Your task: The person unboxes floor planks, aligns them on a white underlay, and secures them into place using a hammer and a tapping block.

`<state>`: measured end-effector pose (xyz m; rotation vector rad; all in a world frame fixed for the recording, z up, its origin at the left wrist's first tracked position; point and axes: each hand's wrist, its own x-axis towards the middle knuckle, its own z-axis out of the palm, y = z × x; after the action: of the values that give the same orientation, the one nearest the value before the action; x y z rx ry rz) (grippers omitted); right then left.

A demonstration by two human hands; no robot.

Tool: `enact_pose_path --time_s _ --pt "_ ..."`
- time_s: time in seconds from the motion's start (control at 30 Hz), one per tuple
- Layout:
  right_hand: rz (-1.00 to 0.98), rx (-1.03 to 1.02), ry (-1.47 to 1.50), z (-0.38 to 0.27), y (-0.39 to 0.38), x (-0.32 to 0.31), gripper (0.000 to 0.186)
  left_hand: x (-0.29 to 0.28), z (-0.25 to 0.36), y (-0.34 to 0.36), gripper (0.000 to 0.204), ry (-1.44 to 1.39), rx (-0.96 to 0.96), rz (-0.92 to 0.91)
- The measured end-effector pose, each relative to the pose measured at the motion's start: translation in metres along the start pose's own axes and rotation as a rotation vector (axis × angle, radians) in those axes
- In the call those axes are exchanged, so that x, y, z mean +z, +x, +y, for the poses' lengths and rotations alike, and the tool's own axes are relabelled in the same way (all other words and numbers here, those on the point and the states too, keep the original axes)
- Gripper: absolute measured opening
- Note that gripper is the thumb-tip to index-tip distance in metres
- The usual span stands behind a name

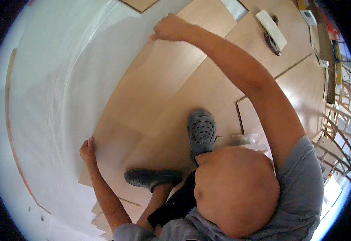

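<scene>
A long light-brown laminate floor plank point(132, 86) lies slantwise in front of me, its left edge bordering the pale sheeting. My left hand point(88, 152) is closed on that edge near the plank's near end. Farther up the same edge, my right hand point(169, 29) is closed as well, its arm stretched across the boards. The undersides of both grips are hidden. To the right of the plank, similar laid boards point(207, 86) spread under my feet; whether the plank touches them all along the seam I cannot tell.
Whitish sheeting point(43, 104) covers the left side. My grey clogs point(201, 130) stand on the boards, close to the plank. At upper right lie a white bar point(271, 30) and a dark tool beneath it. Wooden furniture frames point(340, 138) crowd the far right.
</scene>
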<state>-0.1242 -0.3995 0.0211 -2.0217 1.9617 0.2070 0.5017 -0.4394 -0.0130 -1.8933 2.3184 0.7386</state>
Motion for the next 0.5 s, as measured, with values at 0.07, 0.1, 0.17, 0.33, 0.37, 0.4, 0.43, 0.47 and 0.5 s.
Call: enact_pose_path --time_s 0.07,0.1,0.17,0.33,0.37,0.4,0.43,0.47,0.5 --pt "-0.029 0.017 0.017 -0.025 -0.002 -0.007 0.07 -0.01 -0.008 -0.006 0.055 -0.04 -0.004 -0.045" --pt "0.006 0.066 0.006 -0.026 0.009 0.008 0.069 -0.012 -0.01 -0.004 0.054 -0.05 -0.031 -0.059" --pt "-0.005 0.037 0.016 -0.024 0.01 0.016 0.067 -0.013 -0.006 -0.002 0.054 -0.048 -0.097 -0.131" --pt "0.111 0.021 0.006 -0.031 0.007 0.025 0.06 -0.016 -0.007 -0.009 0.056 -0.098 -0.1 -0.1" --pt "0.143 0.007 0.019 -0.033 0.006 0.026 0.058 -0.014 -0.009 -0.013 0.057 -0.106 -0.153 -0.09" --pt "0.171 0.005 0.028 -0.031 0.004 0.029 0.057 -0.008 -0.001 -0.016 0.057 -0.117 -0.199 -0.088" --pt "0.197 0.01 0.03 -0.025 0.002 0.034 0.056 -0.005 0.008 -0.015 0.058 -0.127 -0.238 -0.084" --pt "0.222 0.015 0.033 -0.019 0.002 0.038 0.054 -0.004 0.015 -0.011 0.059 -0.096 -0.221 -0.097" --pt "0.248 0.009 0.039 -0.02 0.001 0.037 0.052 -0.005 0.018 -0.012 0.059 -0.063 -0.214 -0.106"
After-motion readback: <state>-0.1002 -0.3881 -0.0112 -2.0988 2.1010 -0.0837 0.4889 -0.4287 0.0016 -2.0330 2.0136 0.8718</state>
